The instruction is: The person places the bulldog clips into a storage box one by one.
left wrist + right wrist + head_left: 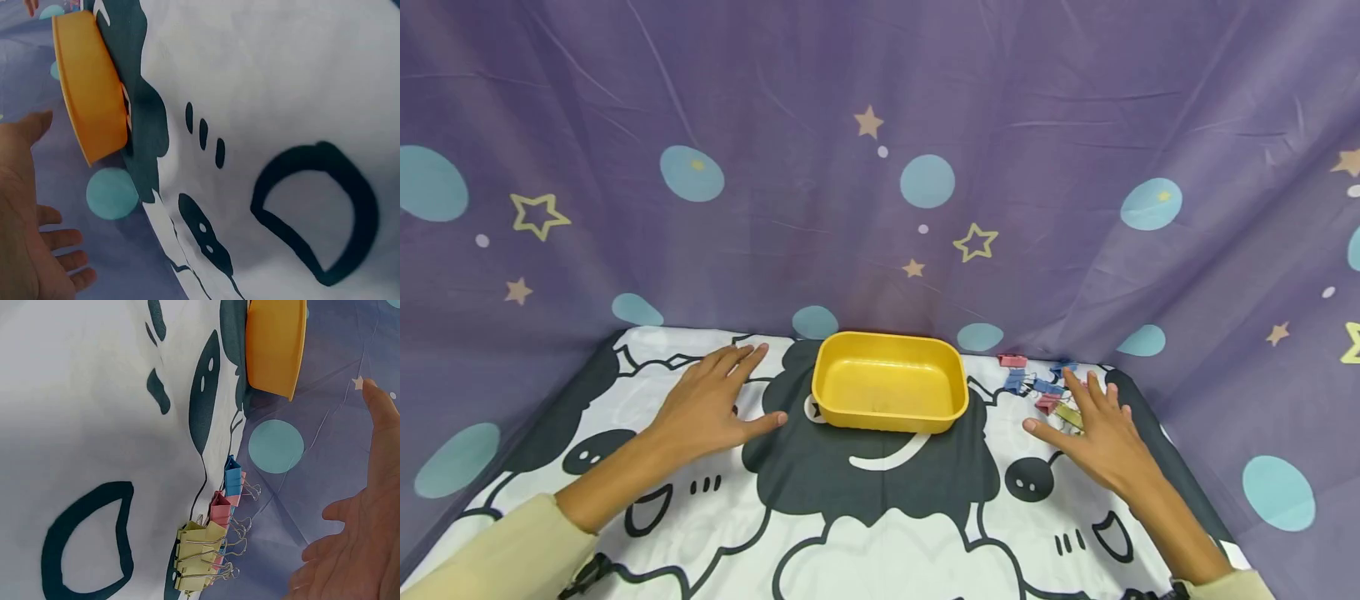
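Note:
A yellow plastic tub (891, 422) stands at the back middle of the patterned cloth, and no contents show in it. To its left my left hand (711, 408) hovers over the cloth, fingers spread and thumb towards the tub, holding nothing. On the right, my right hand (1105, 429) is held above the cloth beside a small heap of binder clips, its fingers apart and nothing in them. The heap has pink (1012, 361), blue (1015, 381) and yellow clips (200, 550); in the head view the right hand partly covers it.
A black and white cartoon sheep cloth (880, 550) covers the table. Behind it and at both sides hangs a purple curtain (820, 208) with stars and blue dots, meeting the table's back edge close behind the tub and clips.

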The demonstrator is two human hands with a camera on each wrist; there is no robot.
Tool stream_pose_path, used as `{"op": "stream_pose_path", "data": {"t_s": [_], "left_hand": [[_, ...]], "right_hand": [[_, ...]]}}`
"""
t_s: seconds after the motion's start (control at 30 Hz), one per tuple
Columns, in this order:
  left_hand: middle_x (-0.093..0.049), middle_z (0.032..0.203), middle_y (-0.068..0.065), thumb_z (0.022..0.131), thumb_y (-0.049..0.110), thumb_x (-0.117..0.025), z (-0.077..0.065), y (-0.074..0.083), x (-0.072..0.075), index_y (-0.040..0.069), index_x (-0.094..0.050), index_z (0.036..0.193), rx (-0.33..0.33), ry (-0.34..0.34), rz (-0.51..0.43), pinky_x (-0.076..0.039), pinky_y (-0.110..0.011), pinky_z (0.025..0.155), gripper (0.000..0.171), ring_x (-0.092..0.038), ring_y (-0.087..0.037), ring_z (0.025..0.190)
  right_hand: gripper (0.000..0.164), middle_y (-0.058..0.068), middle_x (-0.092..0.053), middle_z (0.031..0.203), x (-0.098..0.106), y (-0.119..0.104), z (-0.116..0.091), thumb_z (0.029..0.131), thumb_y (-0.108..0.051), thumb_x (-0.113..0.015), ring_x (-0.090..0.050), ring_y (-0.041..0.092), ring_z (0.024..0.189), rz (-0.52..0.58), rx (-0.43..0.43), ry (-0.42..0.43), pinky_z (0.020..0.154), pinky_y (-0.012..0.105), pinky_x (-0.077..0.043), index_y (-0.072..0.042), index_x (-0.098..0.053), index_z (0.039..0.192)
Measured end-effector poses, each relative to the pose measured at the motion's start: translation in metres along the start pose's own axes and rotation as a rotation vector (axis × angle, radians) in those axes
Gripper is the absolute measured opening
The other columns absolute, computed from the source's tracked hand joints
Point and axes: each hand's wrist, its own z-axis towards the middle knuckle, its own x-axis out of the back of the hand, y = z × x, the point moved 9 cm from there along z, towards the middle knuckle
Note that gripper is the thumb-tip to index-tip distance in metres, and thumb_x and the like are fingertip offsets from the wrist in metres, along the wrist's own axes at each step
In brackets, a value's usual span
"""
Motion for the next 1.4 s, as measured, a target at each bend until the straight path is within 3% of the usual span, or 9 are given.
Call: {"op": "stream_pose_path", "data": {"t_s": [0.2,0.33,0.57,0.8,1.0,1.23,1.4], "left_hand": [[-0.058,0.165,-0.016,0.100,0.060,-0.078,0.009,0.022,-0.006,0.019,-0.049,0.172,-0.124,0.035,-0.048,-0.043,-0.073,0.125,0.088,-0.051,-0.045,0.155],[-0.063,0.159,-0.011,0.101,0.051,-0.082,0.012,0.039,-0.011,0.022,-0.057,0.167,-0.194,0.033,-0.096,-0.050,-0.069,0.120,0.077,-0.057,-0.039,0.149],[-0.069,0.148,-0.008,0.102,0.039,-0.085,0.020,0.062,-0.023,0.019,-0.068,0.157,-0.324,0.058,-0.126,-0.057,-0.059,0.114,0.061,-0.065,-0.032,0.138],[-0.074,0.133,-0.001,0.103,0.027,-0.085,0.022,0.069,-0.026,0.018,-0.079,0.136,-0.422,0.096,-0.175,-0.059,-0.048,0.102,0.035,-0.067,-0.021,0.122],[-0.075,0.118,0.004,0.099,0.017,-0.087,0.024,0.071,-0.027,0.019,-0.083,0.120,-0.493,0.134,-0.198,-0.058,-0.041,0.095,0.021,-0.065,-0.016,0.110],[-0.074,0.109,0.006,0.095,0.008,-0.089,0.024,0.075,-0.024,0.021,-0.082,0.107,-0.615,0.206,-0.217,-0.059,-0.037,0.092,0.020,-0.065,-0.015,0.107],[-0.073,0.107,0.007,0.096,0.000,-0.085,0.025,0.077,-0.025,0.020,-0.083,0.108,-0.686,0.186,-0.243,-0.058,-0.033,0.089,0.023,-0.063,-0.013,0.105]], "right_hand": [[0.120,0.038,-0.002,0.184,-0.001,0.002,0.001,0.098,-0.084,-0.062,0.003,0.071,0.166,0.013,-0.020,-0.032,0.127,0.090,-0.005,-0.020,-0.007,0.184],[0.118,0.035,-0.007,0.185,-0.002,0.005,0.000,0.098,-0.087,-0.058,-0.008,0.072,0.165,-0.019,-0.048,-0.049,0.119,0.096,-0.018,-0.024,-0.006,0.184],[0.116,0.035,-0.015,0.184,0.000,0.011,-0.001,0.099,-0.089,-0.054,-0.021,0.070,0.164,-0.048,-0.069,-0.059,0.111,0.097,-0.032,-0.025,-0.007,0.184],[0.117,0.036,-0.032,0.178,0.001,0.014,-0.002,0.098,-0.091,-0.053,-0.040,0.068,0.156,-0.053,-0.076,-0.054,0.107,0.088,-0.044,-0.019,-0.015,0.183],[0.121,0.040,-0.039,0.172,0.005,0.025,-0.002,0.099,-0.092,-0.050,-0.043,0.067,0.154,-0.037,-0.121,-0.081,0.111,0.083,-0.046,-0.003,-0.030,0.177],[0.105,0.034,-0.062,0.158,0.015,0.037,-0.001,0.106,-0.084,-0.046,-0.054,0.064,0.146,-0.039,-0.094,-0.043,0.109,0.079,-0.049,0.005,-0.059,0.159],[0.101,0.032,-0.070,0.148,0.016,0.044,0.000,0.105,-0.084,-0.049,-0.061,0.062,0.140,-0.043,-0.096,-0.055,0.106,0.075,-0.053,0.005,-0.068,0.149]]}}
